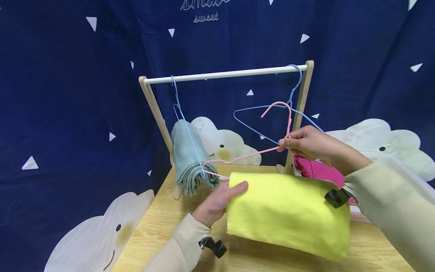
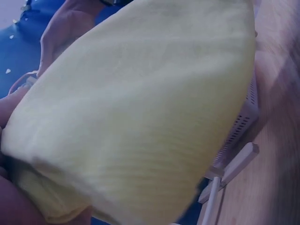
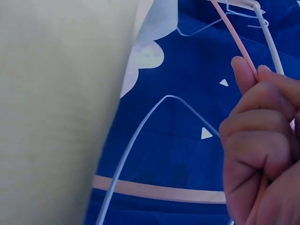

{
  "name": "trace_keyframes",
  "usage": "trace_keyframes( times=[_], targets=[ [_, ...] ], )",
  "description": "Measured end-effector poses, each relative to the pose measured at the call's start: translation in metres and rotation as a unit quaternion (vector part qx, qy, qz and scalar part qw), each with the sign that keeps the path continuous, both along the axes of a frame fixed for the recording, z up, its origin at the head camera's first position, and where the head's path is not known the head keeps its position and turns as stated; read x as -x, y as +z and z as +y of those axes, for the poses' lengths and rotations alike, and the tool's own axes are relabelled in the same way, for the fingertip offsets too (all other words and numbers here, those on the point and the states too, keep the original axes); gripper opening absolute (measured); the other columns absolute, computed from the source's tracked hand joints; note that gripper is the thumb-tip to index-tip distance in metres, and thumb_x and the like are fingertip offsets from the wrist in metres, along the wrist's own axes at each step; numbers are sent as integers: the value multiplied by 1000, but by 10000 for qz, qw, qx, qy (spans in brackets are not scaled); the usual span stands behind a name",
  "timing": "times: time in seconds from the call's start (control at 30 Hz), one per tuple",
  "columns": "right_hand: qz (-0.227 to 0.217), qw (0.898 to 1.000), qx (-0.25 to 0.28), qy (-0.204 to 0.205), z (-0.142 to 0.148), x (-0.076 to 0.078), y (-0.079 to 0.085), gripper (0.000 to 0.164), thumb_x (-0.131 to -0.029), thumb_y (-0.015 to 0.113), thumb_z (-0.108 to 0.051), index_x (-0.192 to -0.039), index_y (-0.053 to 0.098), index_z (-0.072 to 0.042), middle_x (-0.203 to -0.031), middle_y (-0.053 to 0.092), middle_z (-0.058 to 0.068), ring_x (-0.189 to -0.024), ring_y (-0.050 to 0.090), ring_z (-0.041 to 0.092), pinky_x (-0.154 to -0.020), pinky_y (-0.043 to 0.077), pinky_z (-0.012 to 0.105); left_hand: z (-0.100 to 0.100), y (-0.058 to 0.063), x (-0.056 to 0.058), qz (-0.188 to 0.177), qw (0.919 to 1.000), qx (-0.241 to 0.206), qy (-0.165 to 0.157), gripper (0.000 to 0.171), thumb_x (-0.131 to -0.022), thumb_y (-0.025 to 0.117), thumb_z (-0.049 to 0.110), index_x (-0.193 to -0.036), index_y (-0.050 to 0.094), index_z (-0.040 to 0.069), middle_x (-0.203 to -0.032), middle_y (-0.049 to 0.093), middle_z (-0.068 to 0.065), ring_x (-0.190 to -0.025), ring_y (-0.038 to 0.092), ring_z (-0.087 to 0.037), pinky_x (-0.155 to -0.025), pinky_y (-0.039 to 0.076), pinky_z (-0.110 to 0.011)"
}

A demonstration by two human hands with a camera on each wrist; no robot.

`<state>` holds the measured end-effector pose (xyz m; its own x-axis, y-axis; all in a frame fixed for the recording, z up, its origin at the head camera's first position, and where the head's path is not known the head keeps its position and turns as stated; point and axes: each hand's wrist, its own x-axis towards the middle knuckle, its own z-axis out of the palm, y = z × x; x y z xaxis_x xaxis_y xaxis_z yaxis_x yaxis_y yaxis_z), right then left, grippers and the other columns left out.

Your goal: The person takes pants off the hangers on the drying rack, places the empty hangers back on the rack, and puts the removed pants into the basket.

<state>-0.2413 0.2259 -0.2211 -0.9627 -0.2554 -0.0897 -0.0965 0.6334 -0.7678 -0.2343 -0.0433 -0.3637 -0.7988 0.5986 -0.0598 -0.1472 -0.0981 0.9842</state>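
A pink wire hanger (image 1: 251,154) is gripped near the base of its hook by my right hand (image 1: 309,145), the fingers (image 3: 255,136) curled round the wire. My left hand (image 1: 217,200) pinches the left edge of a folded yellow cloth (image 1: 289,211), thumb on top. The hanger's lower bar runs in behind the cloth's top edge, and the part behind is hidden. In the left wrist view the yellow cloth (image 2: 136,103) covers most of the picture. Left of the cloth, a rolled-looking green cloth (image 1: 190,151) hangs on a blue hanger (image 1: 187,128).
A small rack with a white rail (image 1: 224,74) and wooden posts stands on the wooden table (image 1: 163,215). Another blue hanger (image 1: 253,107) hangs at its right end. Behind my right forearm, a magenta cloth (image 1: 319,172) lies in a white basket (image 1: 360,215).
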Motion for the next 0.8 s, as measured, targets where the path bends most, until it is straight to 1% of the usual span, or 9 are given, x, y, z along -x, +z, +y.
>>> trace_keyframes(
  times=[0.13, 0.23, 0.5, 0.67, 0.8],
  targets=[
    [11, 10000, -25, -16, -4, -2, 4, 38, -102, 54, -31, -118, 68, 1, -56, 35, -4, -50, 33, 11, -47, 28, 24, -4, 3, -2, 80, 9998, -182, 23, 21, -96, 61, 30, -108, 60, 13, -83, 74, 7, -75, 72, -6, -67, 57, -24],
    [13, 10000, -22, 17, -6, -3, 5, 38, -102, 54, -31, -118, 68, 1, -57, 33, -5, -50, 32, 11, -46, 28, 24, -6, 4, -3, 150, 9996, -237, 0, 20, -96, 61, 30, -107, 60, 14, -83, 74, 7, -75, 72, -6, -67, 58, -24],
    [-91, 9999, 16, 97, -3, -1, -3, 38, -102, 54, -30, -118, 67, 2, -58, 34, -6, -50, 31, 9, -47, 27, 22, -9, 0, -1, 227, 9996, -173, -55, 13, -97, 58, 26, -104, 61, 15, -82, 74, 7, -73, 72, -7, -65, 58, -25],
    [-18, 10000, -50, 67, -3, 0, -7, 38, -102, 54, -32, -117, 68, -1, -61, 39, -5, -51, 33, 9, -48, 29, 23, -9, -3, 0, 252, 9995, -160, -49, 15, -96, 60, 26, -106, 60, 14, -83, 74, 7, -74, 72, -7, -66, 58, -25],
    [34, 9999, -99, 7, -3, 1, -10, 36, -101, 56, -32, -116, 68, -1, -64, 44, -3, -50, 35, 9, -47, 30, 23, -9, -5, 2, 349, 9992, -165, -54, 17, -95, 61, 25, -108, 59, 14, -84, 74, 7, -74, 72, -7, -66, 58, -25]
  ],
)
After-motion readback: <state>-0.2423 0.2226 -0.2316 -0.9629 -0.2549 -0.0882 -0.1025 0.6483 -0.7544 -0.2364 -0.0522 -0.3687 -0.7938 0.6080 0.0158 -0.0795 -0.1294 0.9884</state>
